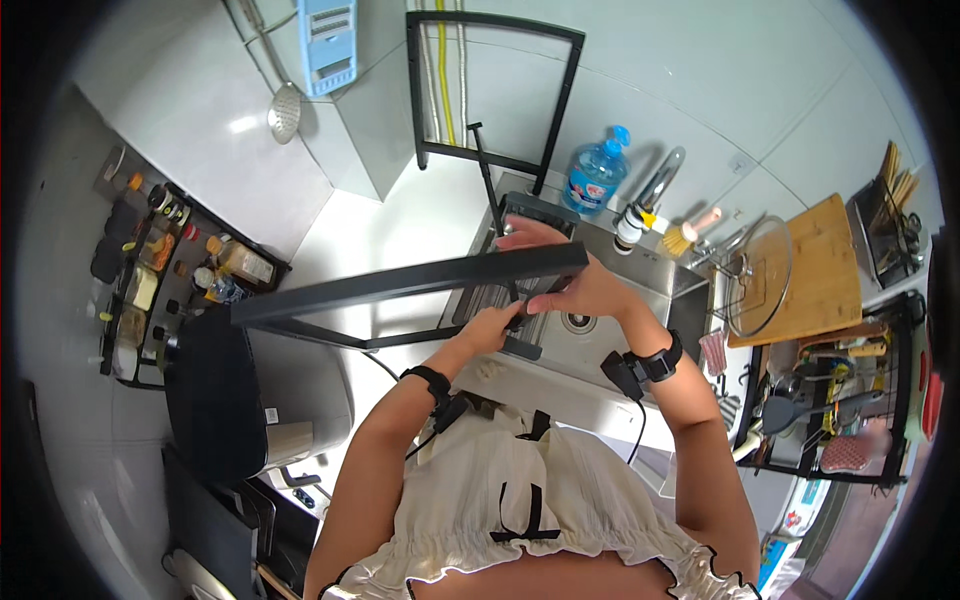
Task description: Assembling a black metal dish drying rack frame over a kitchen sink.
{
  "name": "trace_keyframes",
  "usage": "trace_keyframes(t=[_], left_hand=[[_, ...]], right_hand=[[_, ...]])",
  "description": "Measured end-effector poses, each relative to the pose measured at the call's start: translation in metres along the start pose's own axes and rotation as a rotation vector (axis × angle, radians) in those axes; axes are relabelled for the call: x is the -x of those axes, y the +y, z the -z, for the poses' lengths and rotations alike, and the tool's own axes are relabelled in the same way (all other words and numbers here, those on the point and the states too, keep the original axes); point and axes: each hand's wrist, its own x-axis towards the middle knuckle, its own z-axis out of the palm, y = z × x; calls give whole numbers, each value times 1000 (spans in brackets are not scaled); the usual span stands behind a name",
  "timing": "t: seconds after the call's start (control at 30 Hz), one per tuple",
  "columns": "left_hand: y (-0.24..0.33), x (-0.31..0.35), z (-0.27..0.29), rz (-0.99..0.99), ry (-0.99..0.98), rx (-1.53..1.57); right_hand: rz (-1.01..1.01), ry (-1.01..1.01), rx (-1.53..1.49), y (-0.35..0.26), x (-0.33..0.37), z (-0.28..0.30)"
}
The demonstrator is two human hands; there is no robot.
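Observation:
A black metal frame (410,280) made of bars is held up slantwise in front of me, reaching from over the bin-like grey appliance at left to the sink. My right hand (590,290) is wrapped about its right end, fingers behind the bar and thumb below. A thin black rod (487,175) with a short crosspiece at its far tip runs behind the bar. My left hand (488,330) is closed with its fingertips at the rod's near end; the exact joint is hidden by the fingers. A second black frame (570,85) leans upright against the wall.
Below the hands lies a steel sink (625,335) with a dark rack (545,210) across it. A blue soap bottle (596,175), a faucet (662,178) and a brush (690,232) stand behind. Right are a wooden cutting board (815,270) and utensil rack; left, a spice shelf (150,290).

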Motion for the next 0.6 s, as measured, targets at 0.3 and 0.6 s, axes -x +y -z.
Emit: trace_keyframes(t=[0.3,0.6], left_hand=[[-1,23,32,-60,136,2],[-21,71,92,-65,322,411]], right_hand=[[-18,-113,-397,-10,-6,-31],[16,125,-22,-64,-42,-110]])
